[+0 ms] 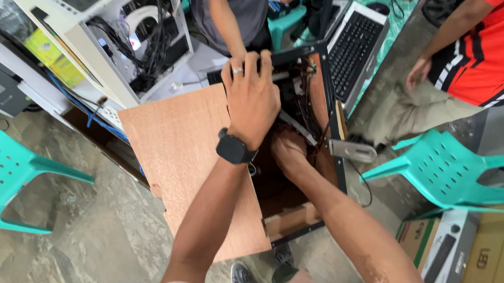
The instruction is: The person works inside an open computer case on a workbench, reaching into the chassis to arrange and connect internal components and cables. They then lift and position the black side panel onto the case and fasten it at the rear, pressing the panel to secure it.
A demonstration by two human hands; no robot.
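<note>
Left hand (250, 98) lies palm down over the far top edge of the open computer case (328, 116), a black frame standing on end. Its fingers (244, 68) curl over the black top rail at the far left corner; they look closed around the rail, a ring on one, a black watch (234, 148) on the wrist.

Right hand (287, 148) is down inside the case, below and just right of the left wrist. Only the back of the hand shows; its fingers are hidden among the dark wiring (304, 106), so whether they grip anything cannot be told.

The case's long axis runs from the near edge by the wearer's feet away toward the keyboard (352, 47). A plywood panel (188, 152) leans against the case's left side, touching it under the left forearm. The interior lies straight down from both hands; the right hand is the deeper one, the left stays at the rim.

A second person's hand (236, 54) meets the same far corner of the case, just beyond the left fingers. A metal bracket (352, 151) sticks out at the right edge. A white case (97, 5) sits well left; green chairs (458, 174) stand on both sides.
</note>
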